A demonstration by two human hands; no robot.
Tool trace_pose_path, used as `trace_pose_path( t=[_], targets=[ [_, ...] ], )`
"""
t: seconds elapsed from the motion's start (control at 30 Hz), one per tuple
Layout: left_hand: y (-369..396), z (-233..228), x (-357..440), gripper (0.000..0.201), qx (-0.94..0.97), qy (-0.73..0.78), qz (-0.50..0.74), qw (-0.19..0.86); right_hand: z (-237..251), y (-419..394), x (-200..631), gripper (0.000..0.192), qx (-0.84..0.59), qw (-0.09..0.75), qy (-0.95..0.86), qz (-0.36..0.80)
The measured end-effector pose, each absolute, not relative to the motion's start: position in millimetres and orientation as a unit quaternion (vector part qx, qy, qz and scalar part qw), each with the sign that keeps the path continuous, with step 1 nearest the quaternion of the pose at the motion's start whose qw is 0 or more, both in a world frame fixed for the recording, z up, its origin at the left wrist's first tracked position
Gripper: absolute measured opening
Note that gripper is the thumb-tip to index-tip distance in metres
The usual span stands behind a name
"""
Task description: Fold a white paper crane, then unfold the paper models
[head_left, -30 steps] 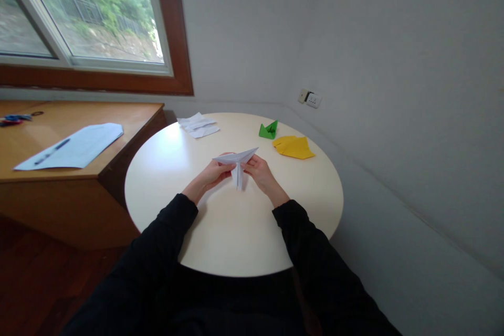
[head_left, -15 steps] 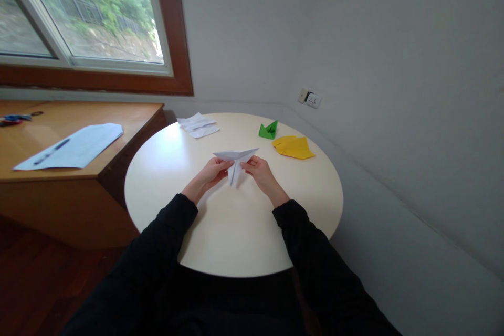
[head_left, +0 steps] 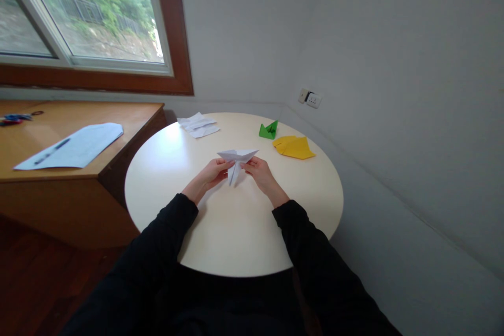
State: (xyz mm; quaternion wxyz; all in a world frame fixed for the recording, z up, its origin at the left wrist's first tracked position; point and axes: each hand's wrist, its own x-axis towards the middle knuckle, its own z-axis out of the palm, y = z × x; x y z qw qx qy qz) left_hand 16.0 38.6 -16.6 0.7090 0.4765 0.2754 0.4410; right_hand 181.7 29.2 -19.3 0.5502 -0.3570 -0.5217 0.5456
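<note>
A folded white paper plane (head_left: 238,156) is held between my two hands above the round table (head_left: 236,241). Its wings spread to both sides at the top, and a narrow folded body points down toward me. My left hand (head_left: 214,171) pinches it from the left, thumb on the near side. From the right, my right hand (head_left: 259,169) grips it in the same way. The fingertips behind the paper are hidden.
Toward the table's back lie white paper sheets (head_left: 199,126), a green paper boat (head_left: 268,130) and a yellow folded paper (head_left: 294,147). On the wooden desk (head_left: 142,115) at left rest a white paper stack (head_left: 86,144), a dark pen (head_left: 52,151) and blurred small items (head_left: 16,118).
The left wing of the paper plane has drawn in and tilted up slightly, so its left tip sits farther right. Both hands stay nearly in place.
</note>
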Motion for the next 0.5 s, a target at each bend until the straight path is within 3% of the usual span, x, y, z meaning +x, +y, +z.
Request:
trace_pose_path(
  t=[0.5],
  targets=[
    [37.7,-15.1,16.6,0.026,0.456,0.268,0.454,0.717,-19.4,29.8,181.3,0.028,-0.374,0.550,-0.516,0.540]
  ],
)
